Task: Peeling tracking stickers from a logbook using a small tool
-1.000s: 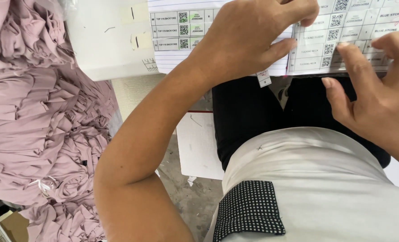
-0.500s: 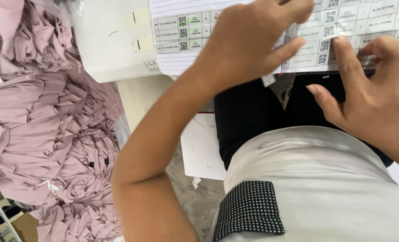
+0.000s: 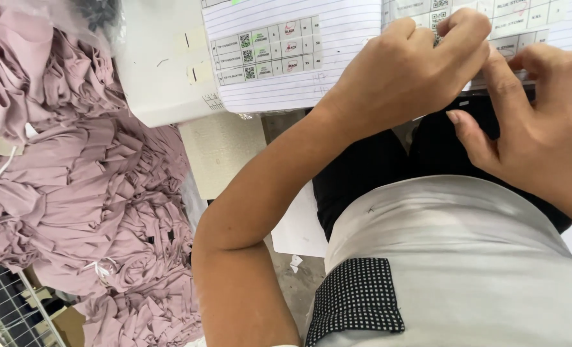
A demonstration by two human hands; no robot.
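Observation:
An open lined notebook [image 3: 337, 71] lies on a white table, with strips of small printed labels [image 3: 266, 54] stuck on its pages. My left hand [image 3: 408, 77] reaches across my body to the right page, its fingers curled and pinched on a small label at that page's label strip [image 3: 511, 22]. My right hand [image 3: 543, 135] is beside it, the forefinger touching the left fingertips and the thumb spread apart below. What exactly is pinched is mostly hidden by the fingers.
A big heap of dusty-pink garments [image 3: 73, 193] fills the left side, by the white table edge [image 3: 163, 77]. A wire rack [image 3: 9, 308] shows at the bottom left. My white shirt with its dotted black pocket [image 3: 356, 295] and dark fabric [image 3: 376, 173] lie below the hands.
My right hand has moved left and up until its forefinger meets the left hand's fingertips. The left hand's fingers have curled tighter on the label strip.

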